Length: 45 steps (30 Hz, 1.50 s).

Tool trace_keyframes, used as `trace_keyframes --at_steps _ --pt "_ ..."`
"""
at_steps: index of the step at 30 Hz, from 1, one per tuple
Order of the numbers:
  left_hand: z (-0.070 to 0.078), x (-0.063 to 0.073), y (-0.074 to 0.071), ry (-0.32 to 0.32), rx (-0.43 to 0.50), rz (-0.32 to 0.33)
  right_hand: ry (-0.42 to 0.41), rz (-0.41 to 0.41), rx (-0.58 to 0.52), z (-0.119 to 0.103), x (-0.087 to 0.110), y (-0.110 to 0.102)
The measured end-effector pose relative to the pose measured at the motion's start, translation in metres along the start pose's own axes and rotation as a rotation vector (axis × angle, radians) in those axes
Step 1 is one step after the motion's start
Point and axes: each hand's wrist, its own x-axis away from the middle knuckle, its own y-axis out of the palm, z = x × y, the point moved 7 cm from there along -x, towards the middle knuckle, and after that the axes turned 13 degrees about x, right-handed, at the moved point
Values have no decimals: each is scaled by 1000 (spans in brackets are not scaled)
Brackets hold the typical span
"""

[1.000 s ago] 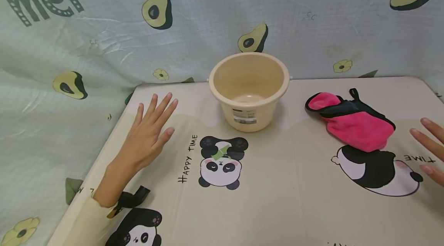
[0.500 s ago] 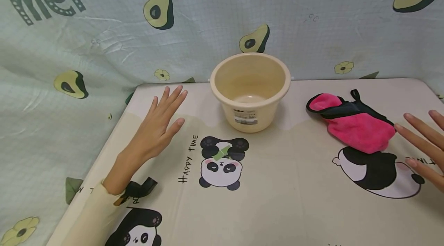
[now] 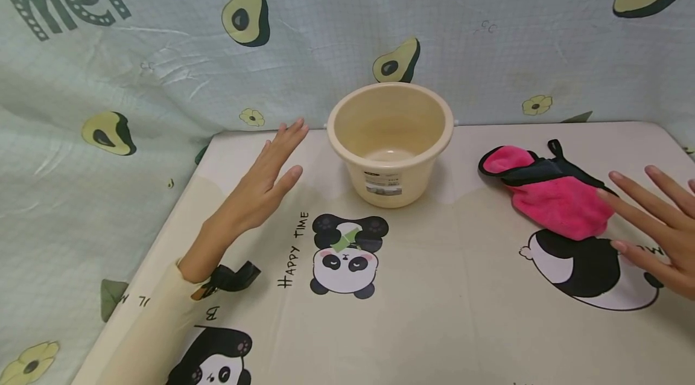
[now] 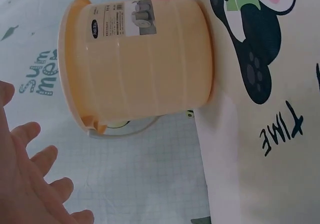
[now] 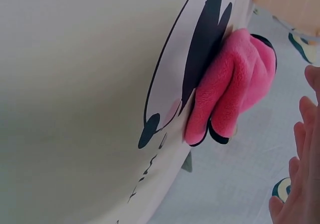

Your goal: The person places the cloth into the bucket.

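Observation:
A cream plastic bucket [image 3: 382,183] with a label on its front stands upright at the back middle of the table. My left hand [image 3: 260,186], fingers extended and holding nothing, hovers just left of it; in the left wrist view the bucket [image 4: 150,68] shows its wire handle hanging behind. To the bucket's right lies a folded pink cloth with black edging and a hanging loop [image 3: 564,204]. Over the cloth's right edge reach the spread fingers of my right hand [image 3: 662,228], partly cut off by the frame. The right wrist view shows the pink cloth [image 5: 235,78] beside that hand.
The cream table [image 3: 412,312] bears printed pandas and lettering. Behind it and along the left hangs a pale curtain [image 3: 320,23] with avocado prints, close behind the bucket. A black strap [image 3: 233,277] sticks out from my left wrist.
My left hand has moved right and away from me, nearer the bucket. My right hand has come in leftward to the cloth's edge. Bucket and cloth stay in place.

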Motion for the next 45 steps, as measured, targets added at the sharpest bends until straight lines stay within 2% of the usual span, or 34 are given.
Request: trace_keyframes --at_steps 7,12,15,19,24,29,35,38,42,45 --pt "1 -15 0 -15 89 46 3 2 -13 -3 -7 -1" --pt "-1 -26 3 -40 122 84 18 -104 -8 -5 -10 13" --pt "-3 -32 5 -55 139 97 -3 -142 4 -6 -12 19" --pt "-4 -41 7 -53 181 110 -77 -113 -19 -6 -21 19" --pt "-5 -55 10 -48 227 117 -123 -79 -122 -5 -33 17" --pt "-8 -66 14 -31 269 82 -149 -104 -173 -8 -45 20" --pt "-13 -73 22 -41 370 -42 -189 -106 -228 -14 -60 21" --pt "-16 -75 26 -70 432 -86 -174 -161 -261 -15 -67 25" --pt "-18 -75 28 -101 483 -92 -155 -241 -319 -15 -76 34" --pt "-19 -75 28 -115 497 -83 -177 -275 -365 -14 -80 43"
